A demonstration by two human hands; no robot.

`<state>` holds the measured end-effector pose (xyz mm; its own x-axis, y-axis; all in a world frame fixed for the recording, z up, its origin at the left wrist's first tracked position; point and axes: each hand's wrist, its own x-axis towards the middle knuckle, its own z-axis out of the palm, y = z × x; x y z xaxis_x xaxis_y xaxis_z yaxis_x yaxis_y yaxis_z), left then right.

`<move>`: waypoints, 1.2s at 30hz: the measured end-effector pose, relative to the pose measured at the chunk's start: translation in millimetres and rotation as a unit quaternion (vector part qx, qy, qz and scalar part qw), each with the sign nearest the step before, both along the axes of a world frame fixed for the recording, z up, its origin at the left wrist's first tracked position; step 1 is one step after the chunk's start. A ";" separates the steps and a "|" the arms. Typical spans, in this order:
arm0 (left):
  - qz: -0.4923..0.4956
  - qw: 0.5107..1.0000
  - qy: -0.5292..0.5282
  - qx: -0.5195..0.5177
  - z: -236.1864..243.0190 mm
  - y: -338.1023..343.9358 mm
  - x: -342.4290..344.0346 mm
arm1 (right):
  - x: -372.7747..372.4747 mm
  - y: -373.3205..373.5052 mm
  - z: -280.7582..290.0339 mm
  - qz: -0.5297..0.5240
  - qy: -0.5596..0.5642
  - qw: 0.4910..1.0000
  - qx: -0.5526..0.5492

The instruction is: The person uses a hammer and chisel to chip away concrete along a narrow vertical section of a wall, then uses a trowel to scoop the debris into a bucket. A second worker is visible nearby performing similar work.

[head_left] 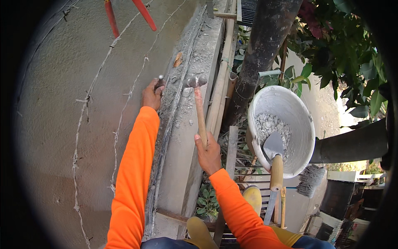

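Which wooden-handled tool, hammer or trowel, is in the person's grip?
The hammer, held in the right hand; the trowel is untouched, its blade inside the white bucket.

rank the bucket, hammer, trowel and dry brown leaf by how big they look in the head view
Largest to smallest:
1. Bucket
2. Hammer and trowel, unranked: the hammer looks longer, the trowel broader, so overall too close to call
3. Dry brown leaf

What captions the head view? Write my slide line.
Right hand gripping a club hammer, left hand a round-ended metal tool, along a dusty concrete ledge.
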<state>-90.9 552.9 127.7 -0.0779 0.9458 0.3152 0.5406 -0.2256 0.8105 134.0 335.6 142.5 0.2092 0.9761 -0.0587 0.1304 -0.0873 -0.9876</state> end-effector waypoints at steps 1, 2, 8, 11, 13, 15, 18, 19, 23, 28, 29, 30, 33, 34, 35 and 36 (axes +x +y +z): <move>0.009 0.999 -0.014 -0.032 -5.1 -0.3 -3.5 | 1.0 2.9 4.8 0.009 0.009 1.000 -0.005; 0.018 0.999 -0.013 -0.046 -9.1 -3.2 -7.3 | 2.5 6.7 10.5 0.023 0.021 0.999 -0.028; 0.047 0.996 -0.020 -0.078 -14.2 -17.1 -1.1 | 11.3 26.9 39.3 0.087 0.012 0.994 0.059; 0.058 0.995 -0.034 -0.076 -11.9 -26.0 7.3 | 7.1 30.6 44.3 0.085 0.016 0.989 0.124; 0.065 0.993 0.066 -0.067 -9.8 -32.1 9.1 | 2.7 34.1 45.3 0.080 -0.039 0.991 0.100; 0.083 0.989 0.105 -0.055 -9.4 -34.8 9.1 | 0.1 40.4 45.4 0.110 -0.106 0.987 0.045; 0.119 0.988 0.089 -0.048 -16.2 -32.1 10.0 | 3.7 48.1 44.4 0.177 -0.174 0.967 -0.066; 0.127 0.986 0.098 -0.054 -20.3 -33.1 9.1 | 5.4 50.0 44.0 0.177 -0.159 0.969 -0.069; 0.159 0.983 0.062 -0.063 -35.7 -26.9 5.8 | 6.6 47.4 41.8 0.123 -0.091 0.987 0.050; 0.168 0.971 0.168 -0.024 -39.1 -28.2 3.1 | 4.4 56.4 37.1 0.149 -0.181 0.972 0.015; 0.179 0.963 0.197 -0.029 -38.8 -28.6 4.3 | 5.3 59.8 36.7 0.179 -0.227 0.955 -0.062; 0.165 0.974 0.153 -0.033 -38.3 -30.7 4.4 | 7.1 59.7 36.7 0.188 -0.211 0.958 -0.052; 0.144 0.985 0.075 -0.063 -39.2 -34.6 7.3 | 13.0 58.3 37.8 0.188 -0.172 0.966 -0.053; 0.145 0.984 0.083 -0.060 -39.1 -34.9 7.7 | 13.6 57.5 38.5 0.183 -0.153 0.970 -0.036; 0.145 0.984 0.090 -0.053 -39.0 -35.3 7.7 | 14.0 56.5 39.1 0.194 -0.129 0.972 -0.014; 0.148 0.981 0.115 -0.047 -38.6 -35.0 8.0 | 14.2 56.9 39.2 0.200 -0.161 0.966 -0.039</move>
<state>-82.9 517.9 89.1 -0.2912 0.9180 0.2692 0.7426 0.0394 0.6686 148.2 392.5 181.6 -0.1646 0.9778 -0.1300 0.4676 -0.0388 -0.8831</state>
